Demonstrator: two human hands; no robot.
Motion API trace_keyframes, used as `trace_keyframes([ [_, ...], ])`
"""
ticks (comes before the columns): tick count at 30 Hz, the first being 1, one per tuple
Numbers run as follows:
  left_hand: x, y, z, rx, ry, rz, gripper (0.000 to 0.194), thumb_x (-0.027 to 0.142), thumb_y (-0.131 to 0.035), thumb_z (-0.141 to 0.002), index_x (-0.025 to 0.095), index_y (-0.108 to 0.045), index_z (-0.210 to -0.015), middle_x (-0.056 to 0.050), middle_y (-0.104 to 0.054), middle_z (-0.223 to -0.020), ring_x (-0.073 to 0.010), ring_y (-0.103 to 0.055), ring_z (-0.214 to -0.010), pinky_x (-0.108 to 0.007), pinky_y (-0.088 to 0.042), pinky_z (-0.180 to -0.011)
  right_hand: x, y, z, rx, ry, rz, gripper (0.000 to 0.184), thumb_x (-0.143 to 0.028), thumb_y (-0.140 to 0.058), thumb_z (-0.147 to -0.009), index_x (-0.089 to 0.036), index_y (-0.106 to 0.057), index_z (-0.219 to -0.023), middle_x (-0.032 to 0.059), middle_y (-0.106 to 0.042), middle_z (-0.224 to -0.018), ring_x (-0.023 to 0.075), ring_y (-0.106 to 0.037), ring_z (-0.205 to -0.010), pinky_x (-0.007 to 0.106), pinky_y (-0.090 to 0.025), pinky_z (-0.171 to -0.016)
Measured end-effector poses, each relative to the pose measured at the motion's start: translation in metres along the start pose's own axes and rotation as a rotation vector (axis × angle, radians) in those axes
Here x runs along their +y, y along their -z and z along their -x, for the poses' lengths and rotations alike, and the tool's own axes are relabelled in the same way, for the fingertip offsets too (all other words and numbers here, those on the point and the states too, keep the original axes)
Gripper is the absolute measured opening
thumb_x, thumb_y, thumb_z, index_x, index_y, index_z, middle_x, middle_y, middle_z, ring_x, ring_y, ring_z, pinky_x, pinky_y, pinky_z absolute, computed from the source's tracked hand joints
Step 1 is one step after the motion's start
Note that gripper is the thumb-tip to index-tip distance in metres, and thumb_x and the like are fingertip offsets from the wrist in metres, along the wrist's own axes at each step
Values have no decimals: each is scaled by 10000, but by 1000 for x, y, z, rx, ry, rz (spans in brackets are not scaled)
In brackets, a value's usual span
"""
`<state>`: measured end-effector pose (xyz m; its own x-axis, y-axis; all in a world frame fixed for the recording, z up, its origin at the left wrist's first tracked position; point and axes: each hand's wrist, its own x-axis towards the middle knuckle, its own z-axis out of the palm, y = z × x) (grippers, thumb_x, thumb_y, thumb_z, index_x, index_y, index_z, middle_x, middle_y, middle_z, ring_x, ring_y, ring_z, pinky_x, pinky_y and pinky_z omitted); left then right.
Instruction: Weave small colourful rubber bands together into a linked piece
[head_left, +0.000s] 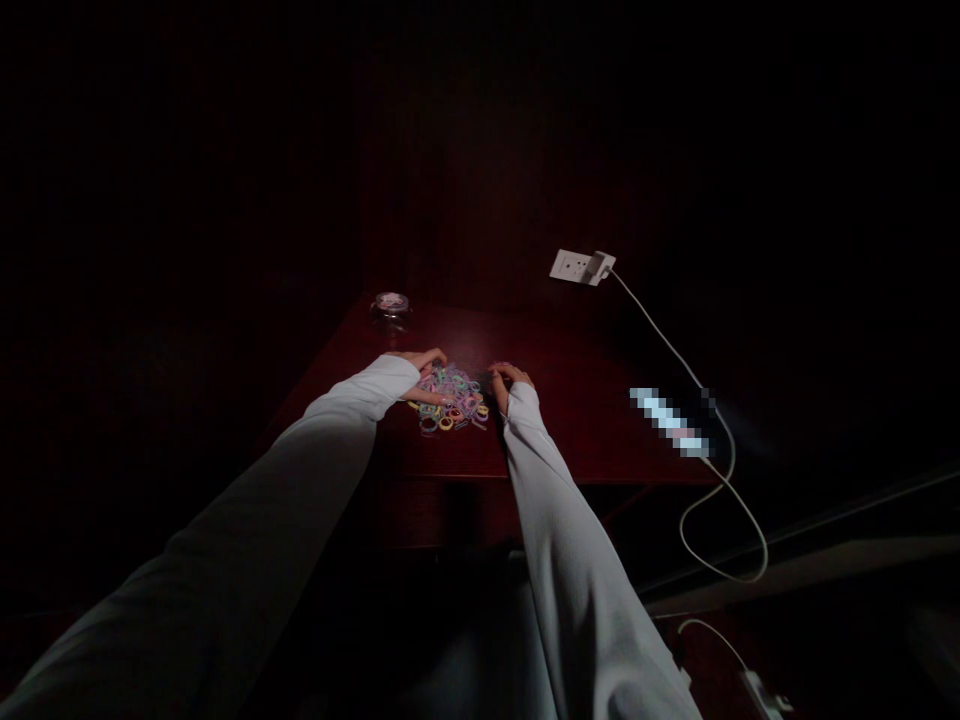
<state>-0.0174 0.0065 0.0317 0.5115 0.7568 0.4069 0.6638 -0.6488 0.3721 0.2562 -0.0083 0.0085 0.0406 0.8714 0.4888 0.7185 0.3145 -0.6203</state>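
A pile of small, multicoloured elastic hair ties (456,392) lies on the dark red table (577,400). My left hand (422,370) is cupped at the pile's left side, fingers along its far edge and thumb stretched across its near part; it is open. To the right of the pile is my right hand (512,376), with fingers loosely bent and apart from the thumb, pointing towards the hair ties. No hair tie can be made out for certain in either hand. Dim light hides the finer detail of the fingertips.
A round clear container (391,304) stands at the table's far left corner. A wall socket (574,267) holds a charger (598,266); its white cable (660,330) hangs down past the right edge, beside a bright pixelated object (670,422). A power strip (763,694) lies lower right.
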Motion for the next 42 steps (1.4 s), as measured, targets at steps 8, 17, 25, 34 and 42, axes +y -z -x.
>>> trace_keyframes([
  [8, -15, -3, -9, -69, -26, 160, 327, 521, -763, -849, 258, -753, -1042, 47, -671, -759, -125, -512, -624, -246, -350, -639, 4, -2, 0, 38, -14, -31, 248, -307, -584, -966, -260, -827, -965, 60, -860, -1150, 260, -742, -1151, 433, -551, -1121],
  [17, -14, -1, -11, 5, 34, 245, 291, 464, -724, -871, 211, -830, -965, 56, -580, -618, -116, -429, -564, -262, -329, -608, 12, -7, -1, 18, -53, -86, 267, -328, -584, -972, -250, -836, -1010, 62, -859, -1174, 259, -757, -1149, 418, -564, -1101],
  [25, -19, -2, -14, 41, 46, 232, 287, 472, -717, -894, 206, -818, -928, 54, -556, -604, -116, -425, -557, -255, -328, -608, 19, -12, -1, 15, -42, -130, 297, -358, -575, -979, -232, -840, -1023, 85, -852, -1181, 256, -771, -1131, 406, -579, -1089],
  [34, -15, 7, -14, 102, 103, 219, 316, 487, -722, -907, 188, -811, -956, 62, -497, -562, -127, -464, -574, -246, -358, -628, 16, -9, -2, -1, -73, -168, 280, -406, -594, -953, -262, -834, -972, 69, -859, -1159, 275, -773, -1131, 439, -580, -1118],
  [42, -7, 14, -13, 159, 101, 244, 280, 447, -705, -923, 187, -804, -962, 16, -701, -697, -122, -498, -594, -243, -388, -632, 14, -7, -1, -5, -77, -184, 303, -438, -594, -947, -264, -841, -968, 64, -861, -1119, 268, -784, -1092, 411, -608, -1071],
])
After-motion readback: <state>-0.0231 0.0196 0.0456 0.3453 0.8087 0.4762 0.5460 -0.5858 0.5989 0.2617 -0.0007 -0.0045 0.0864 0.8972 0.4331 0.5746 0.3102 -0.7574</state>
